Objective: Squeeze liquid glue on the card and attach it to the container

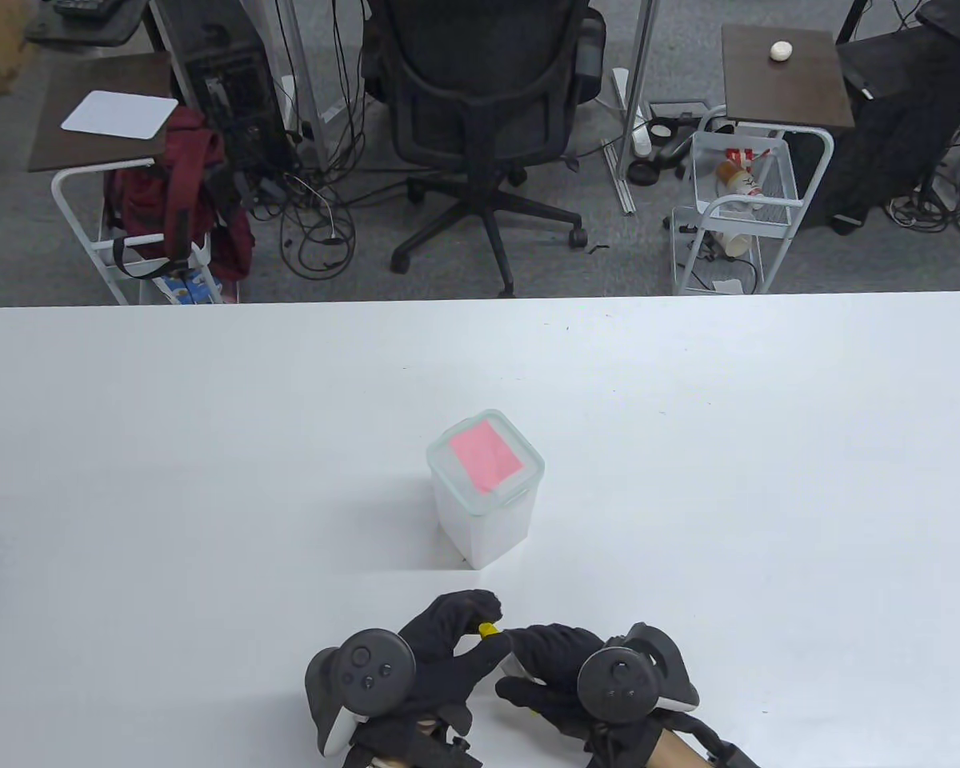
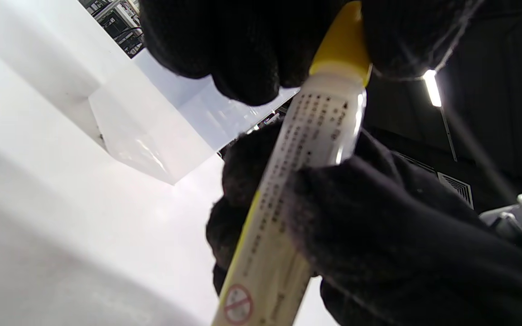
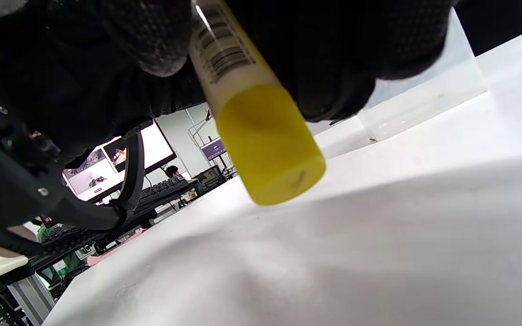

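Note:
A clear lidded container stands mid-table with a pink card lying flat on its lid. Both gloved hands are at the near edge, in front of it, around a white glue tube. My left hand pinches the tube's yellow cap, which also shows in the table view. My right hand grips the tube's body. In the right wrist view the tube slants down above the table, its yellow end toward the camera. The container shows behind in both wrist views.
The white table stretches wide on both sides of the container. Beyond its far edge stand an office chair, two white carts and a red backpack.

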`<state>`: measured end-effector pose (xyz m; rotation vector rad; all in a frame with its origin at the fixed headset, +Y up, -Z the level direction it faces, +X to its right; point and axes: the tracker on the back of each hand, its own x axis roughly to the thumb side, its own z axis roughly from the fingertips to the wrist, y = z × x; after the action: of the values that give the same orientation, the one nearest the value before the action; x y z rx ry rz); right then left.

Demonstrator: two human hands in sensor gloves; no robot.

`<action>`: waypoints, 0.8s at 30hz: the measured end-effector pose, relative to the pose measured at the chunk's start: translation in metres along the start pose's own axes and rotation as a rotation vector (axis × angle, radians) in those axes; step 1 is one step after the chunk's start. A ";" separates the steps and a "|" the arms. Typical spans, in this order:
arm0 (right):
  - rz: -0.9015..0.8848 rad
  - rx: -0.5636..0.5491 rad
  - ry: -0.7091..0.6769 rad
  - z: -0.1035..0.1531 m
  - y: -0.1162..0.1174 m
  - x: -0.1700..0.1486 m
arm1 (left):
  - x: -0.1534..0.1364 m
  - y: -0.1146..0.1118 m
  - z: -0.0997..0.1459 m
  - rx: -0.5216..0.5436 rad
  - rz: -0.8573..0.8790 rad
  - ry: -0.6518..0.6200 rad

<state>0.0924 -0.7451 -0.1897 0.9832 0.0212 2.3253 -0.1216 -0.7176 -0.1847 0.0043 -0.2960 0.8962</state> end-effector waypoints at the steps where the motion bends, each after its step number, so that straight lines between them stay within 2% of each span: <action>1: 0.003 0.001 0.000 0.000 0.000 0.000 | 0.001 0.000 0.000 -0.006 0.005 -0.006; 7: 0.012 -0.015 0.014 0.003 0.000 -0.004 | 0.000 -0.002 -0.003 -0.082 0.119 -0.055; 11: -0.029 -0.020 0.027 0.005 0.002 -0.006 | -0.001 -0.006 -0.002 -0.109 0.124 -0.054; 17: 0.000 -0.038 0.036 0.007 0.000 -0.005 | -0.007 -0.005 -0.002 -0.062 0.124 0.014; 24: 0.074 -0.044 0.038 0.004 0.002 0.000 | -0.004 -0.001 0.000 -0.054 0.084 -0.018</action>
<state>0.0945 -0.7476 -0.1865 0.9322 -0.0522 2.4014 -0.1234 -0.7214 -0.1854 -0.0499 -0.3388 0.9715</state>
